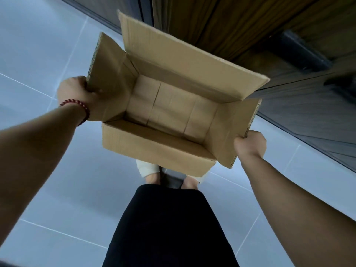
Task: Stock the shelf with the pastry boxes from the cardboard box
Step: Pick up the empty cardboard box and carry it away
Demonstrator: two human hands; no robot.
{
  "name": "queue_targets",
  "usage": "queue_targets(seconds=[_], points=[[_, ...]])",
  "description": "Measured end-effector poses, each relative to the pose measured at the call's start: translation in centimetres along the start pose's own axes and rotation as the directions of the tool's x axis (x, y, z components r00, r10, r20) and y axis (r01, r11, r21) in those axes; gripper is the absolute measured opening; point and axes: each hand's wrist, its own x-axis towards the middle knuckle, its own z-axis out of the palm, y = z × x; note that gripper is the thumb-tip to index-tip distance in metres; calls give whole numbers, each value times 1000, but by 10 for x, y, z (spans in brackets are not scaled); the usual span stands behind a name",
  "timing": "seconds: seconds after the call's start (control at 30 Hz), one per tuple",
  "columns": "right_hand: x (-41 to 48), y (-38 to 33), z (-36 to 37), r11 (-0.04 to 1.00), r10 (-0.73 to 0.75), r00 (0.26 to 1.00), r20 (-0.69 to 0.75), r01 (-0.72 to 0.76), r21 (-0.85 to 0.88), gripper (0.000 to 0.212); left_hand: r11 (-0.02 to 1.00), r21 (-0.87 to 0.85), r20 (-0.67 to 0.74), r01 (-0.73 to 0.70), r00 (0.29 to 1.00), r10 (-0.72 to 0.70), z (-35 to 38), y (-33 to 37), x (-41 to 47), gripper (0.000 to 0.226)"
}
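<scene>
A brown cardboard box (158,149) hangs in front of me above the floor, its four flaps folded outward. Only bare cardboard shows inside it; no pastry box is visible. My left hand (77,91), with a red bead bracelet on the wrist, grips the left end flap. My right hand (250,144) grips the lower corner of the right end flap. The box is tilted, its far long flap pointing toward the wooden unit.
Pale grey floor tiles (38,54) lie below and to the left. A dark wood-panelled unit (240,26) with a dark base (308,116) runs along the upper right. My black skirt (169,228) and feet (152,177) are beneath the box.
</scene>
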Motion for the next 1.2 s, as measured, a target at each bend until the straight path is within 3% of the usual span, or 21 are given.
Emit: queue_targets(seconds=[0.3, 0.5, 0.67, 0.83, 0.9, 1.07, 1.2], points=[[-62, -53, -61, 944, -291, 948, 125, 306, -126, 28, 982, -112, -77, 150, 984, -159, -85, -68, -86, 19], [-139, -130, -115, 808, -527, 825, 203, 561, -181, 17, 913, -257, -206, 318, 905, -373, -184, -122, -170, 26], [-227, -209, -167, 556, -780, 582, 229, 813, -173, 13, 789, -462, -281, 406, 777, -564, -280, -161, -265, 28], [-352, -305, -209, 276, -923, 312, 226, 944, -180, 16, 667, -648, -336, 367, 649, -683, -361, -213, -362, 21], [-376, -329, -221, 206, -943, 250, 219, 957, -206, 19, 660, -657, -344, 365, 633, -693, -375, -222, -375, 23], [-505, -397, -209, -68, -967, -26, 254, 985, -161, 23, 533, -787, -343, 312, 497, -797, -422, -292, -434, 22], [-590, -432, -178, -233, -937, -174, 302, 958, -169, 17, 451, -837, -328, 309, 376, -866, -432, -339, -464, 23]])
